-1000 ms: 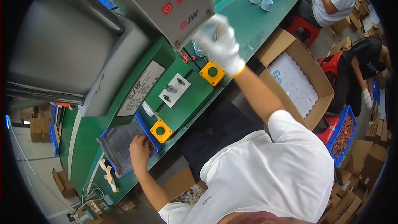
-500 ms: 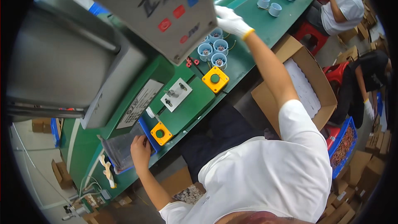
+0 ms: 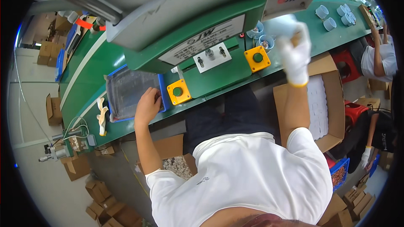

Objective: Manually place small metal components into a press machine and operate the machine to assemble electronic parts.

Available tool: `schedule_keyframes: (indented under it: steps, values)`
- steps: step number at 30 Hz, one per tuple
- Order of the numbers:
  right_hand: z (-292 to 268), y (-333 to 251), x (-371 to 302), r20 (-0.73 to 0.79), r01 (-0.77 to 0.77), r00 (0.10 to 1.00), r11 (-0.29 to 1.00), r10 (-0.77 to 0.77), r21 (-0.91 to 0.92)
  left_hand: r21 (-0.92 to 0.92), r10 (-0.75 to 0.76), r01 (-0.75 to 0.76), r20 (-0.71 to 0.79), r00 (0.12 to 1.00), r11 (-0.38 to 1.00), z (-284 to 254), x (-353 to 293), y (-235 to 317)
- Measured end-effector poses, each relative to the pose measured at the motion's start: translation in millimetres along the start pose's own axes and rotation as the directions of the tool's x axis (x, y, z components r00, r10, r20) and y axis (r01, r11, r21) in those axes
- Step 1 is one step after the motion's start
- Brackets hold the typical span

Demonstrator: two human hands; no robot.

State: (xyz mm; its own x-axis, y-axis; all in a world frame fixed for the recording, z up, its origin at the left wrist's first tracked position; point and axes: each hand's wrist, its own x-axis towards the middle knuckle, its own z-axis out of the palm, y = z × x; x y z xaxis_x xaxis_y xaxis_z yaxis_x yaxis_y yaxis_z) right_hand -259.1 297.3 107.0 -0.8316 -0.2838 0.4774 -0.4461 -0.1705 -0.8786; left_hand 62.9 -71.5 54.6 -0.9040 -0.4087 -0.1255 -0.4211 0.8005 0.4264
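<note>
Head view: hands (image 3: 297, 54) well apart, left (image 3: 149, 105) at blue tray's (image 3: 163, 84) edge.

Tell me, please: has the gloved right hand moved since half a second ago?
Yes: judged against the right yellow push-button box, the gloved right hand has drawn nearer to it and back toward the person.

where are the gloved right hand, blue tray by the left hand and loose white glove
Gloved right hand (image 3: 295, 54), head view, middle of hand
Blue tray (image 3: 163, 90), head view, its right wall
Loose white glove (image 3: 102, 117), head view, its middle
</note>
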Motion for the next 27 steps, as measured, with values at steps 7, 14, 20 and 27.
schedule_keyframes:
  steps: [7,14,20,27]
  values:
    - [88.6,-11.0,-29.9,0.232,0.430,0.893,0.883,-0.385,-0.190,-0.158,-0.004,-0.027,-0.190,0.982,0.987,-1.1,-6.9,-0.5]
    - [86.7,-19.2,-26.4,0.253,0.409,0.903,0.875,-0.347,-0.259,-0.410,-0.067,-0.089,-0.350,0.934,0.908,19.1,-28.8,13.3]
    - [72.6,-38.1,-27.4,0.288,0.211,0.952,0.898,-0.099,-0.387,-0.533,-0.097,-0.356,-0.646,0.757,0.768,60.2,-33.7,47.2]
    - [101.0,-34.0,-25.9,0.306,0.324,0.934,0.805,-0.186,-0.498,-0.345,0.088,-0.397,-0.651,0.754,0.851,71.4,-16.2,86.3]
